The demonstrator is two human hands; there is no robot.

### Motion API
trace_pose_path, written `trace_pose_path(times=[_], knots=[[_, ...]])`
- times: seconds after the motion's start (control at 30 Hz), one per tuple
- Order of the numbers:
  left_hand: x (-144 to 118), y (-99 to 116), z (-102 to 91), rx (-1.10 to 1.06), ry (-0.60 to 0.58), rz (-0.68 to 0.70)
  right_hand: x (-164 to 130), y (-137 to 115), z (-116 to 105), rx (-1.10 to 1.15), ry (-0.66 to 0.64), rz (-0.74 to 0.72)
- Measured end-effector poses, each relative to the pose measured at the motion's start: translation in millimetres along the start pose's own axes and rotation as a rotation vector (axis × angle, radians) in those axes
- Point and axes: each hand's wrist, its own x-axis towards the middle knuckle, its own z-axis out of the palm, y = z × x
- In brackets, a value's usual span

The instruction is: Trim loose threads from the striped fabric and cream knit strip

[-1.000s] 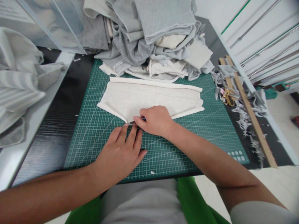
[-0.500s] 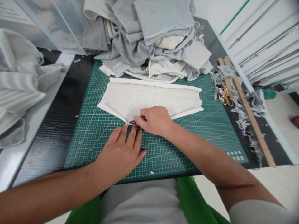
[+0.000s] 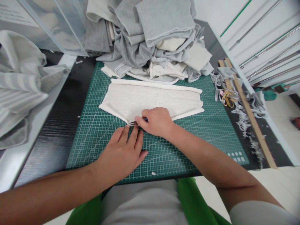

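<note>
A cream knit fabric panel point(image 3: 150, 97) with rolled edges lies spread across the green cutting mat point(image 3: 182, 156). My right hand point(image 3: 157, 122) is closed around small thread snips point(image 3: 133, 123), their thin metal blades pointing left along the panel's near edge. Most of the tool is hidden by my fingers; a bit of blue shows above the thumb. My left hand point(image 3: 123, 153) rests palm down on the mat with its fingers spread. Its fingertips touch the panel's near edge, right beside the blade tips.
A tall heap of grey and cream fabric pieces point(image 3: 164, 25) stands behind the panel. Gold-handled scissors point(image 3: 227, 99), fabric scraps point(image 3: 242, 120) and a wooden ruler point(image 3: 255, 123) lie on the right. Striped cloth point(image 3: 21, 90) and a clear plastic bin point(image 3: 63, 25) are on the left.
The whole view has shifted very slightly. Both hands and the snips stay at the same spot on the panel's near edge.
</note>
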Motion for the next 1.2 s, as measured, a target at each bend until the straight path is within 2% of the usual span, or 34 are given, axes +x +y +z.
trace_pose_path(times=[0.57,0.7,0.77,0.87,0.93,1.03,1.2], knots=[[0.1,-1.3,0.2,-0.012,0.003,0.002,-0.7,5.0,0.8,0.055,0.007,0.016],[0.1,-1.4,0.5,-0.010,0.009,0.005,-5.3,10.3,-13.8,0.155,0.030,0.027],[0.7,-1.6,0.1,-0.009,0.020,0.008,-11.5,10.4,-27.0,0.289,0.058,0.028],[1.8,-2.2,-1.2,-0.014,0.023,0.004,-23.5,5.4,-46.7,0.552,0.033,-0.045],[2.1,-2.6,-2.0,-0.023,0.021,0.003,-29.2,1.0,-53.7,0.627,0.015,-0.101],[2.0,-2.7,-2.4,-0.024,0.023,0.012,-28.9,-1.2,-50.3,0.581,-0.001,-0.111],[1.2,-2.0,-0.9,-0.012,0.012,0.008,-13.6,8.7,-25.4,0.407,-0.008,-0.001]])
